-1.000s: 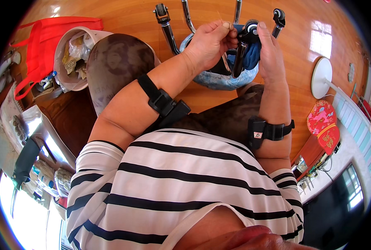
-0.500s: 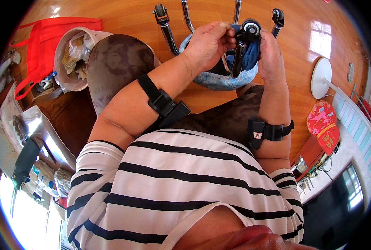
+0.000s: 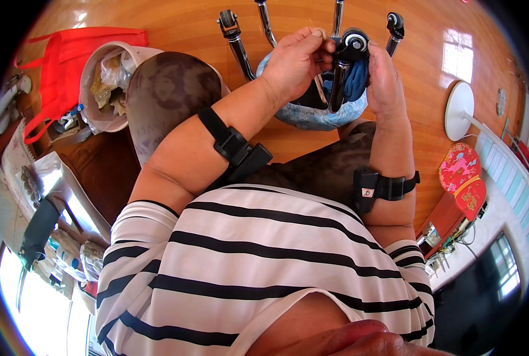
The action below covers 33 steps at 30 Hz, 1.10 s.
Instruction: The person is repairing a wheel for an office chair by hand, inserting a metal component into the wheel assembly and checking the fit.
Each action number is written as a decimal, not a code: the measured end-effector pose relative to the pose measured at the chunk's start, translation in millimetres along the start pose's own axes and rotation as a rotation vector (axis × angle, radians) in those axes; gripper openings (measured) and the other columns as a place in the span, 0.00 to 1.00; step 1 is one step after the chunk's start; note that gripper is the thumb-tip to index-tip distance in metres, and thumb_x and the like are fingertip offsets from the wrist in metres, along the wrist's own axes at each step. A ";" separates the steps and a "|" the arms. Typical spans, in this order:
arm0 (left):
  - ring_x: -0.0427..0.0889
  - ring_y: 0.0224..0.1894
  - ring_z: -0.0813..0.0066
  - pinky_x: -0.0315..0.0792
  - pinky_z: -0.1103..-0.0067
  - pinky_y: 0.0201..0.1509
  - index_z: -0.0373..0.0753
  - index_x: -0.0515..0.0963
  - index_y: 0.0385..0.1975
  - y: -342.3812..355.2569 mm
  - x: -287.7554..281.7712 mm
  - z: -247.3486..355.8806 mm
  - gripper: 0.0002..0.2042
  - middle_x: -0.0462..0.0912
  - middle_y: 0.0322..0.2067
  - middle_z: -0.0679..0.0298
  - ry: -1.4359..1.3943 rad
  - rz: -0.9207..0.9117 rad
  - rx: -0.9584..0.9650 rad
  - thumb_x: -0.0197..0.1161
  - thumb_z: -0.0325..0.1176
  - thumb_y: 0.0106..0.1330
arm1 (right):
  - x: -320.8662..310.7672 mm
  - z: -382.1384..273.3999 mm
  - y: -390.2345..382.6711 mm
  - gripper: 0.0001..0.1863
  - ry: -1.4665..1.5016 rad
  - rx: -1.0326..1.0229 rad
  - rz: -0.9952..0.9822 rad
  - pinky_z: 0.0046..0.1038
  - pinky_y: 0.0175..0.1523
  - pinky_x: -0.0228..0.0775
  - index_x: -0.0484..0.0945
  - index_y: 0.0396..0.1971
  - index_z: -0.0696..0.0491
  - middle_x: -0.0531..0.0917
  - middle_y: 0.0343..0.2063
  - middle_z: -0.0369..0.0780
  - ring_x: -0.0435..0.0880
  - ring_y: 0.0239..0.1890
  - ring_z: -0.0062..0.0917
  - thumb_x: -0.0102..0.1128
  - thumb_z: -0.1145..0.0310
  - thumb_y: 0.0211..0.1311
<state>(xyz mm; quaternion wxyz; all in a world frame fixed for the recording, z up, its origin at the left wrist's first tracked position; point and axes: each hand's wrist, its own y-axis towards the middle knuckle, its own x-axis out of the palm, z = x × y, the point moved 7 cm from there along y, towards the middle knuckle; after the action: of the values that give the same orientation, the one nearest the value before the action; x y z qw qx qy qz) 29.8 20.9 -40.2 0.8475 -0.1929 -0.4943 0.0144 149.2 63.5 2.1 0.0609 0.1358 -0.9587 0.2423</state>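
An upturned stool with chrome legs stands in front of me, its pale blue patterned seat (image 3: 315, 118) on the floor. One leg ends in a black caster (image 3: 353, 43) between my hands. On the caster's left, my left hand (image 3: 297, 59) is closed in a pinch of thumb and fingers; what it grips is too small to make out. My right hand (image 3: 386, 83) presses against the caster's right side, fingers pointing up and partly hidden behind it. A dark blue cloth (image 3: 356, 82) is bunched beside that leg, next to my right palm.
Other casters (image 3: 229, 21) point up around the stool. On the left are a lined waste bin (image 3: 89, 89) holding wrappers and a red bag (image 3: 49, 77). At right stand a white round-based stand (image 3: 458, 111) and a red patterned fan (image 3: 460, 169). The floor is wooden.
The caster between my hands has shifted slightly left and down, and my right hand has followed it a little. My left hand keeps its pinch in nearly the same place.
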 end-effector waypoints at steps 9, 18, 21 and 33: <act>0.75 0.19 0.69 0.69 0.75 0.24 0.35 0.71 0.25 -4.8 39.4 43.4 0.12 0.75 0.17 0.61 1.139 0.120 0.519 0.61 0.38 0.62 | -11.2 8.4 2.6 0.18 -0.102 -0.026 0.059 0.21 0.49 0.61 0.76 0.40 0.59 0.78 0.38 0.36 0.72 0.41 0.19 0.44 0.60 0.64; 0.73 0.26 0.83 0.69 0.84 0.30 0.36 0.73 0.30 -3.7 20.8 31.8 0.08 0.76 0.25 0.68 0.945 -0.002 0.497 0.54 0.34 0.68 | -0.2 -9.5 -3.7 0.19 -0.255 -0.143 0.035 0.22 0.48 0.62 0.76 0.37 0.61 0.79 0.35 0.39 0.73 0.39 0.21 0.41 0.59 0.65; 0.72 0.29 0.86 0.70 0.86 0.35 0.38 0.73 0.31 -2.7 14.8 24.0 0.08 0.77 0.30 0.71 0.772 -0.018 0.400 0.51 0.34 0.69 | -5.1 -4.8 -0.1 0.20 -0.272 -0.133 0.021 0.22 0.48 0.62 0.76 0.37 0.60 0.79 0.34 0.38 0.73 0.38 0.21 0.40 0.59 0.66; 0.72 0.31 0.84 0.71 0.84 0.39 0.37 0.74 0.31 -3.4 6.5 16.5 0.08 0.78 0.32 0.68 0.417 -0.007 0.233 0.51 0.32 0.69 | 1.3 -6.8 -5.8 0.20 -0.168 -0.041 0.065 0.21 0.48 0.62 0.77 0.37 0.58 0.78 0.33 0.35 0.72 0.38 0.18 0.42 0.57 0.65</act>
<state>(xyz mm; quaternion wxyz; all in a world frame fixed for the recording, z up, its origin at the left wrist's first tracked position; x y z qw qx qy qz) 18.6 24.4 -26.4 0.9479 -0.0907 -0.3041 0.0283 149.9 61.5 10.9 -0.0251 0.1231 -0.9691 0.2123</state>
